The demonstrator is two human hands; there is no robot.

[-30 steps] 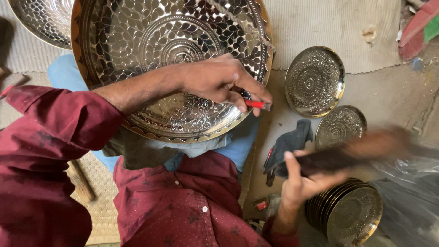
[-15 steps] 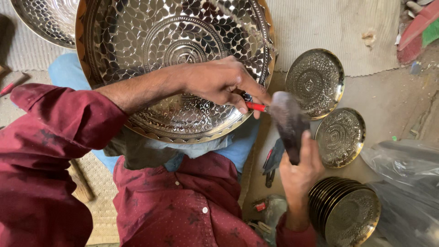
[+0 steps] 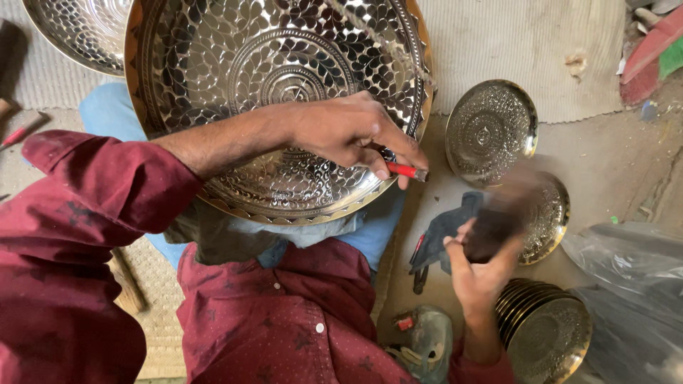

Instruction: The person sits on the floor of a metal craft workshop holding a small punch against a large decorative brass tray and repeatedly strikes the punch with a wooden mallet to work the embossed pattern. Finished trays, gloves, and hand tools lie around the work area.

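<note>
Since half a second ago, right hand has swung the dark hammer lower and off to the side; it's motion-blurred now. Left hand hasn't moved: fingers closed around the red-handled punch, tip at the rim of the big embossed tray resting on the lap. Right hand is wrapped shut on the hammer handle. Risk: a fast swing at a small punch head could glance onto the knuckles, or the tip could skid and scar the pattern.
</note>
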